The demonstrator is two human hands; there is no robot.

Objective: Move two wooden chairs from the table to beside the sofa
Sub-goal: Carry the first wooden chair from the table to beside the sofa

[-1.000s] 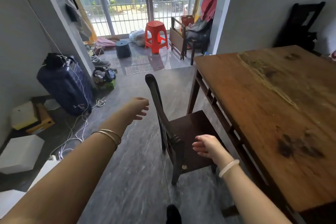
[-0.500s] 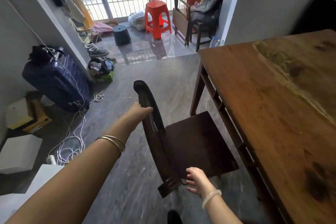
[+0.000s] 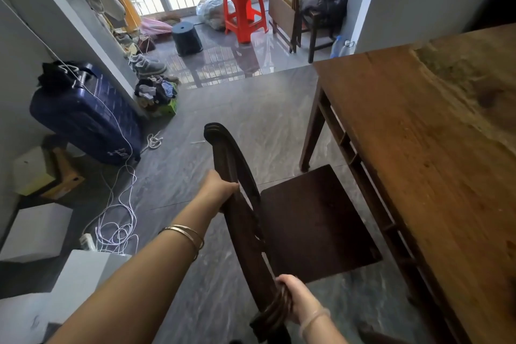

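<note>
The wooden chair point(image 3: 293, 220) sits just beside the table's point(image 3: 418, 148) long edge with its backrest clenched by the left hand point(image 3: 220, 186) and right hand point(image 3: 296, 296) — a leg could easily get snagged on the white cords point(image 3: 117, 220) when it's swung out.

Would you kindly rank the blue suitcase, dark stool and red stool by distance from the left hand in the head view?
From the left hand:
1. Blue suitcase, left, against the wall.
2. Dark stool, ahead near the doorway.
3. Red stool, farthest, by the barred door.
</note>
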